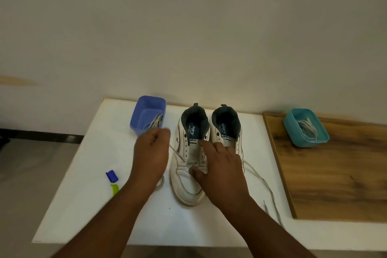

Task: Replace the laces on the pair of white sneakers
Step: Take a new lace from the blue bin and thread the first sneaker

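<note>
Two white sneakers stand side by side on the white table, toes toward me. My left hand (151,153) pinches a white lace (177,154) that runs taut from a lower eyelet of the left sneaker (188,186). My right hand (219,165) rests on that sneaker's tongue and lower eyelets, fingers spread, thumb on the vamp. The right sneaker (225,130) is partly hidden behind my right hand; a loose lace end (261,180) trails from there across the table to the right.
A blue tub (146,109) holding laces stands at the back left. A teal tub (322,138) with white laces sits on a wooden board (335,184) at the right. A blue clip (112,175) and a green piece (114,189) lie at the left; a thin metal tool (266,207) lies near the board.
</note>
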Motion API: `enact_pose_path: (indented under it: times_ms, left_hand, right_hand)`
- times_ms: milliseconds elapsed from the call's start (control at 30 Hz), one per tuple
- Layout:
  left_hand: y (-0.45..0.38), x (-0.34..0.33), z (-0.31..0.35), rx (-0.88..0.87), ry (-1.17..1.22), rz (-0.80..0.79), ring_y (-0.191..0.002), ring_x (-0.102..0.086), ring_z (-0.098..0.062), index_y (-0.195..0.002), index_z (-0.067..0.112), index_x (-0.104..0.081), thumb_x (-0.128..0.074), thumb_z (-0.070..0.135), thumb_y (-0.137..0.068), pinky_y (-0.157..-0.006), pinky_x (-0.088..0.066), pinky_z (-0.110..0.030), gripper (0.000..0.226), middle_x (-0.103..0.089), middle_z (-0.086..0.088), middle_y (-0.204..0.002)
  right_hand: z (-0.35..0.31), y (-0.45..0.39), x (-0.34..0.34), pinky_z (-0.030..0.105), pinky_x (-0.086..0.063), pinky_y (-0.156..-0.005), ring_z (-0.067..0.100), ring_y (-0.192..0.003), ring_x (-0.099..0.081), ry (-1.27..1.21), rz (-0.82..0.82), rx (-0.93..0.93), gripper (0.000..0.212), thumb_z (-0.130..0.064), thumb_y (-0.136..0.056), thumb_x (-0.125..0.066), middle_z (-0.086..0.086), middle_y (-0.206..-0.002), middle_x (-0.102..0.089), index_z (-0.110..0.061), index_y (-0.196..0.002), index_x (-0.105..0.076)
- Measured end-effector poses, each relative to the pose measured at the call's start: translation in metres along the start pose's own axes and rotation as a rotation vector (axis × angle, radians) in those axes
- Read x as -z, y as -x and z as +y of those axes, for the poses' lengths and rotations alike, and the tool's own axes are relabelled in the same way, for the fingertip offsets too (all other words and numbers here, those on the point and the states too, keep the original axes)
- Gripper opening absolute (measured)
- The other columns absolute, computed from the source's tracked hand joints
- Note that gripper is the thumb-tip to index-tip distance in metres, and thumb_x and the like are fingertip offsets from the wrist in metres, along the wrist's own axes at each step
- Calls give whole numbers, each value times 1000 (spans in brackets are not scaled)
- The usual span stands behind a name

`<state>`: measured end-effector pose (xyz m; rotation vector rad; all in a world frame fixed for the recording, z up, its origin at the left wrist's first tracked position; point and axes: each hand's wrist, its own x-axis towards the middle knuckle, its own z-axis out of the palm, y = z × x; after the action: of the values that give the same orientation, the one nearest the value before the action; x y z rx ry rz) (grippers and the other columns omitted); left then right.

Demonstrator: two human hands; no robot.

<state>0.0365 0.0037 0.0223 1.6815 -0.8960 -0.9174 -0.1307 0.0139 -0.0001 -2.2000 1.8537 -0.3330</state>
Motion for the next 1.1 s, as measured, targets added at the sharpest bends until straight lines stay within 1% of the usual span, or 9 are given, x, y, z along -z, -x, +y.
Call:
enact_pose_path:
  times_ms: [133, 233, 333, 467, 633, 767, 900, 1000, 1100]
  left_hand:
    - [-4, 20, 12, -156, 436, 452, -57, -39, -18, -60, 28, -51, -53, 42, -98, -54, -35, -30, 40, -43, 2, -59]
    - [-7, 21, 10, -222, 410, 520, -60, -41, -21, -66, 29, -52, -53, 46, -98, -55, -40, -32, 36, -45, 4, -61]
    - [-10, 13, -4, -159, 72, 191, -69, -56, -9, -99, 24, -59, -59, 45, -97, -62, -49, -29, 21, -59, 8, -83]
    - [0, -1, -34, -97, -642, -300, -89, -61, -6, -120, 35, -55, -64, 61, -87, -71, -44, -23, 42, -64, 13, -104]
    - [-2, -1, -39, -153, -795, -352, -88, -61, -11, -97, 35, -59, -61, 56, -91, -81, -48, -27, 22, -66, 9, -96]
    - [-1, 0, -35, -235, -804, -385, -84, -56, -10, -98, 24, -64, -55, 38, -100, -78, -46, -24, 17, -66, 7, -95]
    - [-1, 2, -18, -107, -521, -354, -75, -56, -13, -84, 17, -58, -46, 26, -101, -69, -44, -28, 23, -61, -3, -83]
    - [-5, 7, 3, 101, 162, -332, -53, -44, -9, -76, 12, -52, -48, 22, -89, -50, -38, -23, 16, -49, -6, -71]
    - [-4, 14, 17, 99, 769, -384, -49, -38, -6, -71, 15, -48, -45, 18, -88, -45, -30, -21, 18, -45, 1, -63]
  right_hand:
    - [2, 0, 0, 44, -36, -110, 22, -129, -48, -25, -44, -23, 80, -63, -88, -64, -7, -141, -54, -39, -153, -24]
    - [4, -2, -1, 45, -37, -109, 22, -129, -50, -44, -64, -45, 86, -65, -87, -64, -6, -140, -55, -40, -154, -17]
    - [5, -2, -2, 45, -38, -109, 22, -128, -51, -25, -74, -51, 87, -67, -87, -63, -6, -139, -57, -41, -154, -14]
    - [5, -3, -3, 46, -38, -106, 24, -127, -53, 21, -82, -43, 85, -70, -89, -57, -3, -139, -58, -42, -156, -11]
    - [6, -4, -2, 45, -32, -106, 23, -126, -51, 48, -115, -27, 85, -67, -91, -55, -4, -133, -58, -47, -157, -4]
    - [6, -5, 1, 45, -29, -108, 23, -127, -48, 82, -138, -11, 75, -67, -94, -51, -4, -133, -57, -50, -155, -12]
    - [3, -4, 0, 47, -29, -108, 24, -128, -49, 85, -124, -16, 70, -69, -92, -51, -5, -134, -58, -49, -152, -21]
    - [4, -4, 1, 46, -29, -107, 23, -126, -50, 77, -119, -18, 71, -70, -91, -52, -5, -133, -59, -49, -152, -23]
    - [5, -5, 3, 47, -28, -109, 23, -128, -50, 74, -130, -19, 71, -69, -92, -52, -6, -136, -58, -48, -153, -22]
